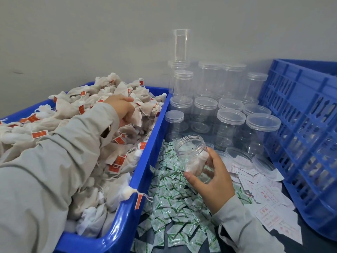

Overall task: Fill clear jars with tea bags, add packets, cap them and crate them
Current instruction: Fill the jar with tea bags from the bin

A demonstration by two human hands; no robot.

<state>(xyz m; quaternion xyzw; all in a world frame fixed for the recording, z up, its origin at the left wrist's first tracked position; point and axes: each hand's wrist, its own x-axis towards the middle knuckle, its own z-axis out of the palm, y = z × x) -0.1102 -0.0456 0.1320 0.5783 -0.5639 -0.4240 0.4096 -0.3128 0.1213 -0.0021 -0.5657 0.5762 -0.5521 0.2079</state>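
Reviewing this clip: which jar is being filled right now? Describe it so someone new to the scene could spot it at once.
Start at the blue bin heaped with tea bags on the left. Just right of its wall, over the green-and-white packets, the right hand holds a jar. Unlike the capped jars standing behind it, it is uncapped, tilted toward the bin, and has tea bags inside.

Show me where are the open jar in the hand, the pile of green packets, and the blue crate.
open jar (191, 154), head view, its clear side wall
green packets (175, 212), head view, middle of pile
blue crate (299, 114), head view, its slotted side wall
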